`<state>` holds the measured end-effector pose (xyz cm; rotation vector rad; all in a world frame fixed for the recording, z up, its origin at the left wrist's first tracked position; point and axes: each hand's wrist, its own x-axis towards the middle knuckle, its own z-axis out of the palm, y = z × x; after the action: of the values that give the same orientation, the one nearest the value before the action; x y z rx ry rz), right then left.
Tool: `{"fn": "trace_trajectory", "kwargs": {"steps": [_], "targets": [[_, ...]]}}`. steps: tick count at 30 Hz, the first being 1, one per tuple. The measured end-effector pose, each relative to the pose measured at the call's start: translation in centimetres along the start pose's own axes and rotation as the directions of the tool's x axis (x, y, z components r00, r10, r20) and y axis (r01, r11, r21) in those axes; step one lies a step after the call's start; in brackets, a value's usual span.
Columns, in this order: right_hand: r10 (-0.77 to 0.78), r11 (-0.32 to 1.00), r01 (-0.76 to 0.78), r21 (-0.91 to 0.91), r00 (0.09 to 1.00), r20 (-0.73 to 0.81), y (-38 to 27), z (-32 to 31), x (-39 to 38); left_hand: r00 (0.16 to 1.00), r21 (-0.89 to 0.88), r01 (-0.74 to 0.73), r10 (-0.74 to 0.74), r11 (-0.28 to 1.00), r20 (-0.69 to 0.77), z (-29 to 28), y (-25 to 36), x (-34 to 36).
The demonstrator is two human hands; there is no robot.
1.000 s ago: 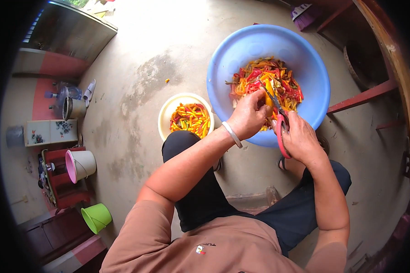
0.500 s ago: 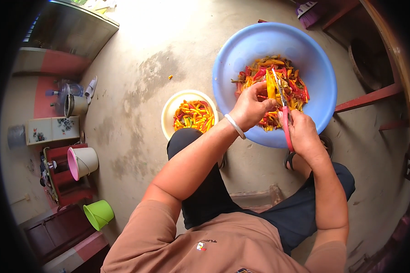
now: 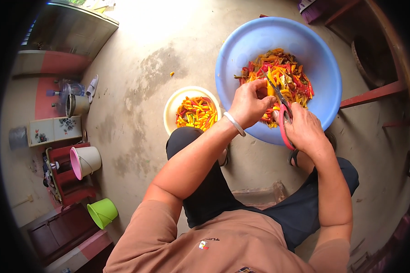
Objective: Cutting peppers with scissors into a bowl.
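My left hand (image 3: 249, 103), with a pale bangle on the wrist, pinches a yellow chili pepper (image 3: 271, 87) over the large blue basin (image 3: 232, 54). My right hand (image 3: 304, 128) grips red-handled scissors (image 3: 284, 119), their blades pointing up and left beside the pepper. Beneath both hands lies a heap of cut red, yellow and orange peppers (image 3: 300, 75) in the basin. Left of it, a cream-coloured bowl (image 3: 169, 111) holds small whole yellow and red peppers (image 3: 197, 113).
A stray pepper piece (image 3: 171, 73) lies on the concrete floor. At the left stand a pink-lined white bucket (image 3: 90, 160), a lime green bucket (image 3: 103, 214) and a red chair (image 3: 73, 182). Red wooden furniture (image 3: 373, 94) is at the right, with a purple broom (image 3: 310, 12) at the top.
The scissor handles have spread and the blades have parted around the pepper. My left hand stays nearly in place. The whole view has shifted slightly.
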<state>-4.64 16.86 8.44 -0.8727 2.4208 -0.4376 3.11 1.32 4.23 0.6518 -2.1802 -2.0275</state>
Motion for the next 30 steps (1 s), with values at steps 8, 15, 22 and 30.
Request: {"fn": "trace_trajectory", "kwargs": {"steps": [8,15,22,30], "targets": [[-0.046,0.997,0.047,0.057,0.998,-0.032,0.6,0.9,0.7,1.0,-0.048,-0.015,0.014,0.999,-0.005,-0.3,-1.2,1.2],[0.024,0.993,-0.018,0.114,0.998,-0.052,1.0,-0.4,0.1,0.962,-0.704,0.264,-0.231,0.659,0.144,-1.5,-0.7,2.1],[-0.155,0.965,0.174,0.195,0.982,-0.105,1.2,-1.0,-1.2,0.965,-0.796,0.262,-0.146,0.545,0.218,-1.5,0.3,2.1],[-0.121,0.97,0.123,0.212,0.992,-0.022,1.6,-1.0,-1.3,0.957,-0.727,0.29,-0.174,0.623,0.233,-1.8,0.5,2.4]]}}
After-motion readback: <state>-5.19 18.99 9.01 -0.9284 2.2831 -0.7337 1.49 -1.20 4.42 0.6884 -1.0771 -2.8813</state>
